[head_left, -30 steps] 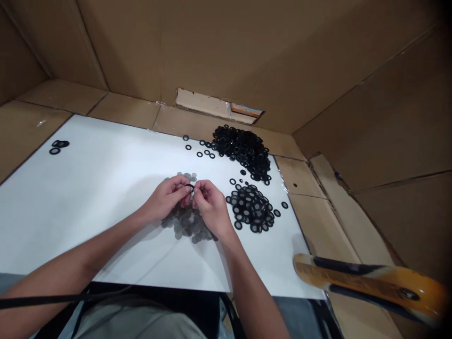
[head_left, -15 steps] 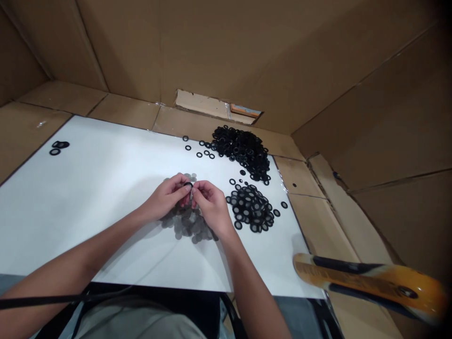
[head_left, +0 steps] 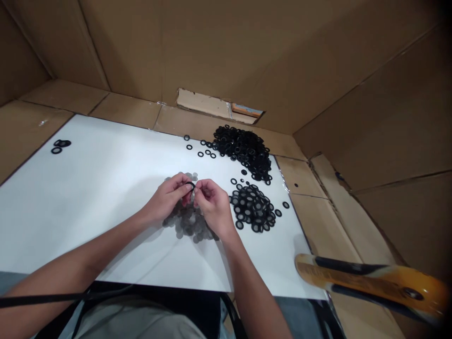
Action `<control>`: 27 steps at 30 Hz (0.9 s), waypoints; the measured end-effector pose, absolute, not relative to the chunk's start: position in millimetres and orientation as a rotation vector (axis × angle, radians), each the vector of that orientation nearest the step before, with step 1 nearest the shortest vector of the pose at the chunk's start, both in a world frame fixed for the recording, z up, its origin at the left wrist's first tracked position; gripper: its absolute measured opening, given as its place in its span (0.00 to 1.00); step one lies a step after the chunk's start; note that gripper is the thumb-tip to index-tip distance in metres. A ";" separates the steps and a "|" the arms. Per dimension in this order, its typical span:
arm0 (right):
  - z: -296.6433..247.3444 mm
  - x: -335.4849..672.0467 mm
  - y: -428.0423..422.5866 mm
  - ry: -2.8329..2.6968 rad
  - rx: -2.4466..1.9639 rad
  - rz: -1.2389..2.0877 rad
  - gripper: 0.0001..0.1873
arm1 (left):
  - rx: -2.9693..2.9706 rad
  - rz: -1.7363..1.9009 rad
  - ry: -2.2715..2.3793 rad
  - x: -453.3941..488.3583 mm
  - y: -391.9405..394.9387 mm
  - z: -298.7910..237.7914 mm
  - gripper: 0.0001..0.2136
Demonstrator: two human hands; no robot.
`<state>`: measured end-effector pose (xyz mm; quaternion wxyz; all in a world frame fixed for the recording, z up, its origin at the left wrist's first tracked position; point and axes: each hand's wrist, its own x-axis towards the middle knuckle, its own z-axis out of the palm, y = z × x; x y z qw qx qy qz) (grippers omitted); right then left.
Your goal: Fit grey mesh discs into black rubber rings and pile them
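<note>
Above a heap of thin grey discs, both hands meet around a small black ring, a rubber washer by its look. My left hand pinches it between thumb and forefinger. The fingertips of my right hand are pressed together at the ring's right edge. A pale sliver shows just below the ring, between the fingers; whether it is one of the discs I cannot tell. My hands hide part of the disc heap.
Right of my hands lies a pile of black rings with grey centres. Behind it is a larger pile of black rings. A few rings lie far left. A yellow-and-black handle-like object juts in at right. Cardboard walls enclose the white board.
The ring has tilted slightly between my fingers, and a pale sliver now shows under it. My hands stay over the disc heap; the whole view has shifted very slightly.
</note>
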<state>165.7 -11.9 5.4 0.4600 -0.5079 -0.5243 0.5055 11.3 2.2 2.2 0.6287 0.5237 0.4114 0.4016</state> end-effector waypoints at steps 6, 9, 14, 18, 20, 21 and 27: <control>3.4 160.7 -11.5 -1.222 -1.205 1.286 0.08 | 1.129 1.004 0.896 15.4 2.9 -0.9 0.10; 2.6 162.6 -10.2 -1.189 -1.211 1.274 0.07 | 1.162 0.948 0.861 16.8 2.6 -3.2 0.10; 0.9 168.7 -7.6 -1.219 -1.199 1.354 0.07 | 1.166 0.903 0.812 16.0 2.4 -6.1 0.11; 0.2 170.0 -8.1 -1.265 -1.208 1.372 0.07 | 1.218 0.868 0.845 14.3 3.1 -6.1 0.11; -0.6 169.4 -9.2 -1.296 -1.200 1.373 0.06 | 1.243 0.842 0.871 13.5 3.6 -5.5 0.11; -1.4 168.9 -9.8 -1.315 -1.199 1.367 0.06 | 1.248 0.830 0.878 13.3 3.7 -5.0 0.11; -7.3 165.7 -12.7 -1.371 -1.252 1.259 0.05 | 1.231 0.818 0.967 14.4 0.1 -0.8 0.10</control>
